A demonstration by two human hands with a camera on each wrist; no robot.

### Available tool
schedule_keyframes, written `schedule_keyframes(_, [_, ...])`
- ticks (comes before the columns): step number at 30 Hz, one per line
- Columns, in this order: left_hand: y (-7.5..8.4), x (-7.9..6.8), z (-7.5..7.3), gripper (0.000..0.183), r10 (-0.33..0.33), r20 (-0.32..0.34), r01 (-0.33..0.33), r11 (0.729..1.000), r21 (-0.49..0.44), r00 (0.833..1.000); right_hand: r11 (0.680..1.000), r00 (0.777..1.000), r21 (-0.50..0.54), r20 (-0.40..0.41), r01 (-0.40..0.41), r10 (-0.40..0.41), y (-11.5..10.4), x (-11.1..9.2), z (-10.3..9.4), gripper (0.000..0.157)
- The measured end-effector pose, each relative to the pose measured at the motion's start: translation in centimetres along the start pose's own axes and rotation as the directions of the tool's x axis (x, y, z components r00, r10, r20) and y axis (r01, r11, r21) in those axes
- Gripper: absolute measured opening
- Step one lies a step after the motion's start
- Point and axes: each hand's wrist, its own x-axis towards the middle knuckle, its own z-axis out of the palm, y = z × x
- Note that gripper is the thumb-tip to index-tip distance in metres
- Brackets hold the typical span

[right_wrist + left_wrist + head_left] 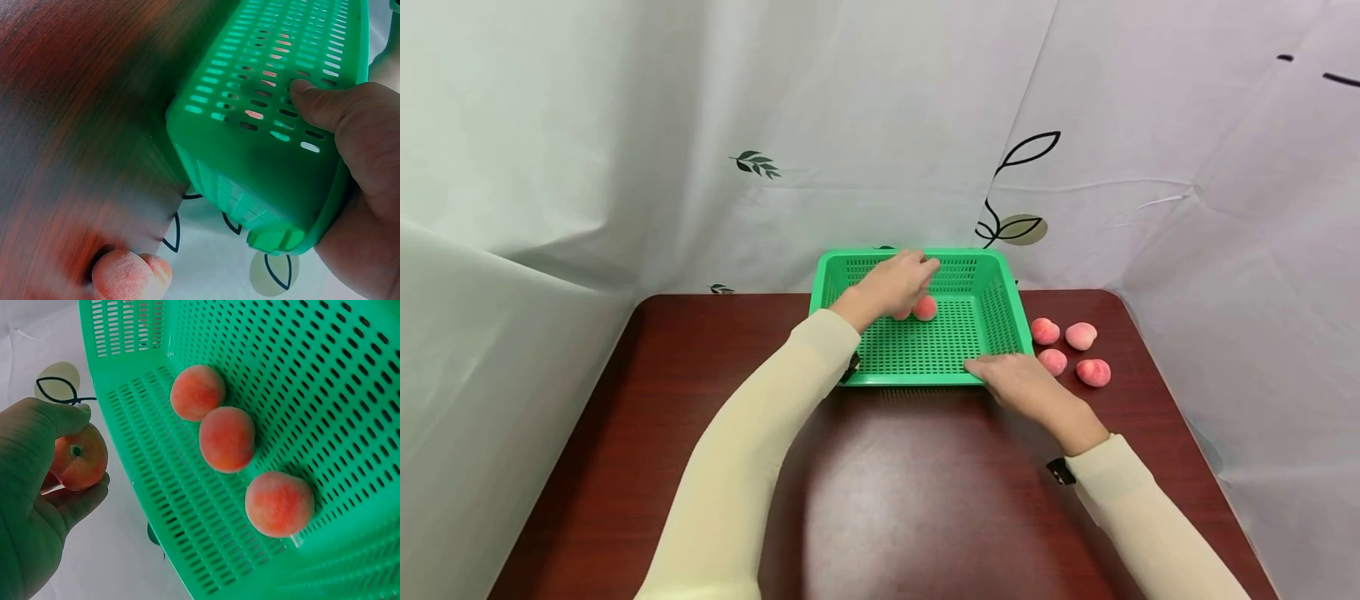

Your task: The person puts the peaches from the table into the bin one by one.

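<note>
My left hand is over the far side of a green plastic basket. In the left wrist view its thumb and fingers pinch a peach, held above the basket's rim. Inside the basket lie a peach, a second peach and a third peach. My right hand grips the basket's near right corner. In the right wrist view the thumb presses the slotted wall, while the other fingers are hidden.
Right of the basket, several peaches lie on the dark red wooden table. A white curtain with leaf prints hangs behind the table and along its sides.
</note>
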Motion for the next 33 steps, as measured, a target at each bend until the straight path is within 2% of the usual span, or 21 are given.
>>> schedule_keyframes(7, [1.0, 1.6, 0.7, 0.031, 0.01, 0.03, -0.01, 1.0, 0.011, 1.0, 1.0, 1.0, 0.004, -0.007, 0.005, -0.005, -0.1, 0.0, 0.1, 0.028])
schedule_keyframes(13, [1.5, 2.9, 1.4, 0.044, -0.015, 0.086, 0.015, 1.0, 0.01, 0.996, 1.0, 1.0, 0.004, -0.008, 0.005, -0.005, -0.1, -0.2, 0.3, 0.029])
schedule_keyframes(17, [1.8, 3.5, 1.8, 0.045, -0.018, 0.112, 0.018, 1.0, 0.002, 0.994, 1.0, 1.0, 0.003, -0.002, -0.002, 0.002, 0.0, -0.3, 0.5, 0.028])
schedule_keyframes(24, [2.0, 4.5, 1.8, 0.042, 0.012, 0.119, -0.013, 1.0, 0.007, 0.993, 1.0, 1.0, -0.014, -0.009, 0.005, -0.005, 0.1, -0.3, 0.5, 0.027])
schedule_keyframes(29, [2.1, 5.6, 1.8, 0.042, 0.045, 0.117, -0.042, 0.999, -0.024, 0.992, 1.0, 1.0, -0.021, -0.025, 0.012, -0.013, 0.0, -0.2, 0.3, 0.028])
schedule_keyframes(33, [2.3, 6.4, 2.2, 0.043, 0.053, 0.144, -0.048, 0.998, -0.038, 0.988, 1.0, 0.999, -0.022, -0.045, 0.019, -0.02, -0.1, -0.2, 0.2, 0.029])
